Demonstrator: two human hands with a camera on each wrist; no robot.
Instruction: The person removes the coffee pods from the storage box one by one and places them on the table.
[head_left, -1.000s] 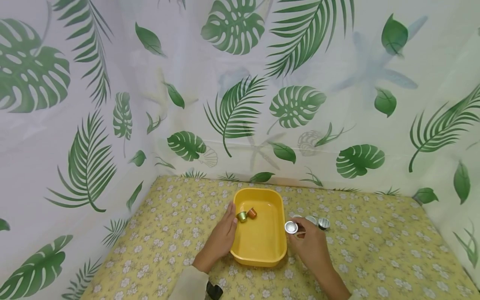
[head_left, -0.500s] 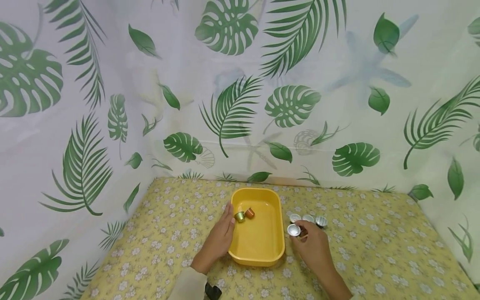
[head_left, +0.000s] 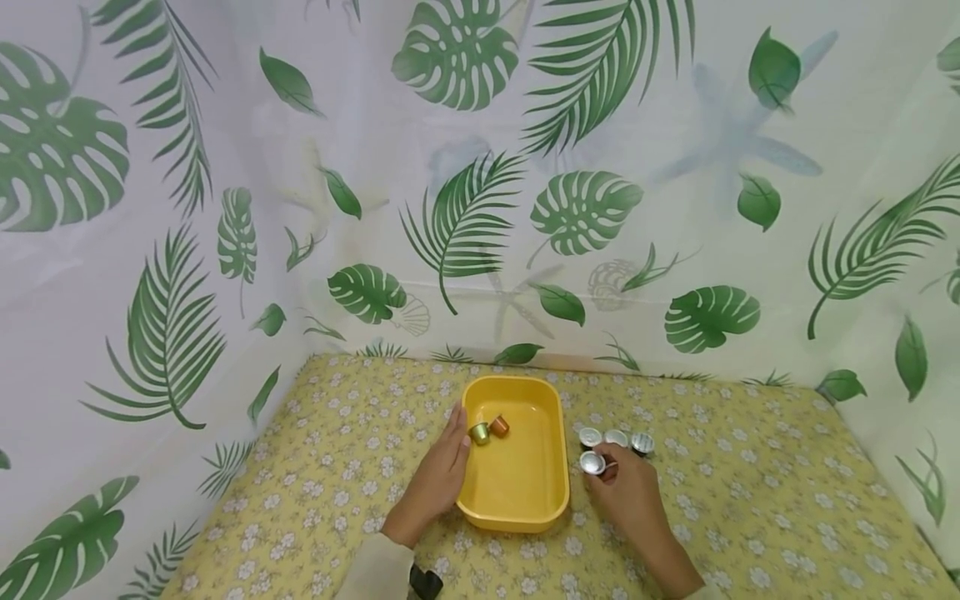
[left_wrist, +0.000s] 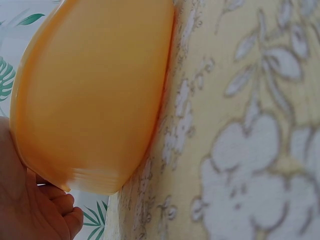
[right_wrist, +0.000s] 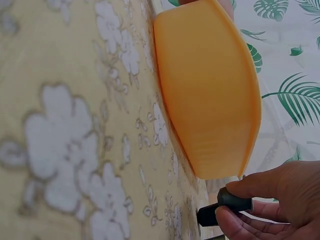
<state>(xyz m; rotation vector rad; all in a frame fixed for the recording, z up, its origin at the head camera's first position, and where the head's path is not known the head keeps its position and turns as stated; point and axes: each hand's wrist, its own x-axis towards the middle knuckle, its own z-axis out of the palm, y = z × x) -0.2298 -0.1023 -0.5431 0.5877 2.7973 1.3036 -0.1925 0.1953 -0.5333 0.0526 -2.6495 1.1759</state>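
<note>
In the head view my right hand (head_left: 626,492) pinches a coffee capsule (head_left: 592,462) with a silver lid facing up, just right of the yellow basin (head_left: 513,527). The right wrist view shows its black body (right_wrist: 235,201) between thumb and fingers, with another black capsule (right_wrist: 207,216) right beside it. Behind the held capsule, several silver-lidded capsules (head_left: 642,442) sit in a row on the table. My left hand (head_left: 435,475) rests along the basin's left outer wall, thumb near the rim. Inside the basin lie a green capsule (head_left: 479,433) and an orange capsule (head_left: 499,426).
A yellow flowered cloth (head_left: 360,442) covers the table. White curtains (head_left: 480,333) with green leaf prints rise at the back and left. Below my left sleeve a small black object (head_left: 426,582) shows at the frame's lower edge.
My right hand has brought its capsule slightly right and nearer, away from the basin, and the row behind shows more fully. The left hand stays against the basin; the view has shifted a little.
</note>
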